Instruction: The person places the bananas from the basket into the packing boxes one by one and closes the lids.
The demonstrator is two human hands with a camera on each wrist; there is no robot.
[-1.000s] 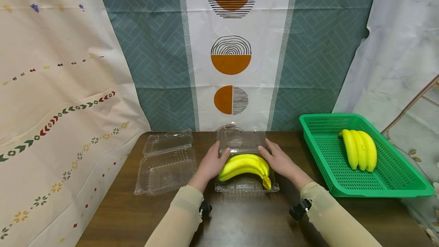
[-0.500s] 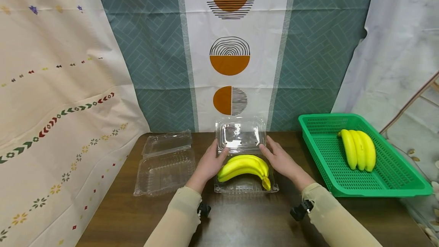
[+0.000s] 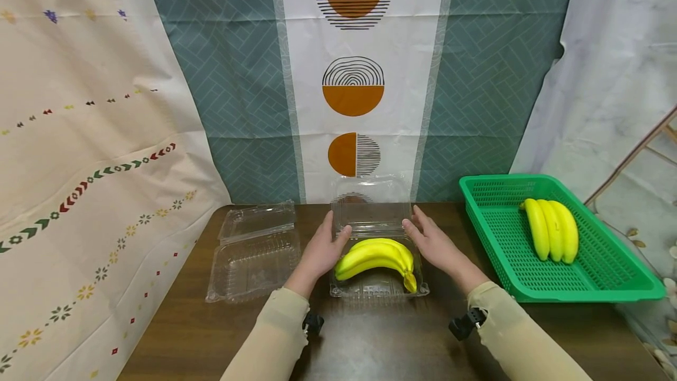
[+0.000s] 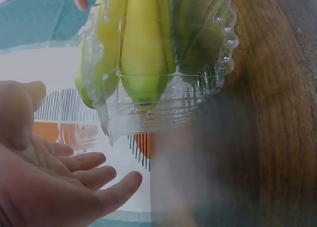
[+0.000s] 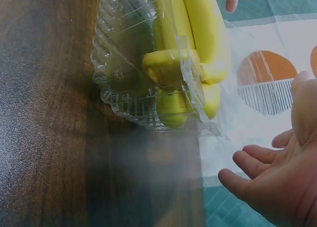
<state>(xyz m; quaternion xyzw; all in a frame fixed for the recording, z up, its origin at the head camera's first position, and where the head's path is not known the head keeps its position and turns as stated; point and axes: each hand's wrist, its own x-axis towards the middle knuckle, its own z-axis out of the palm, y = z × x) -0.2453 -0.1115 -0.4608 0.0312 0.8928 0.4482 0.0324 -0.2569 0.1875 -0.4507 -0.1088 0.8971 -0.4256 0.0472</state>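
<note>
A bunch of bananas lies in the base of a clear plastic container, its stem toward the front right. The container's lid stands raised behind the fruit. My left hand is at the lid's lower left, fingers extended, and my right hand is at its lower right, fingers also extended. In the left wrist view the left hand has spread, relaxed fingers with nothing between them. The right wrist view shows the right hand similarly spread, beside the container.
A second clear container lies opened on the table at the left. On the right, a green basket holds another bunch of bananas. Patterned cloth hangs behind the table.
The lid has swung up from leaning back to more upright. Both hands have moved slightly apart and a little upward at its sides. The bananas stay in place.
</note>
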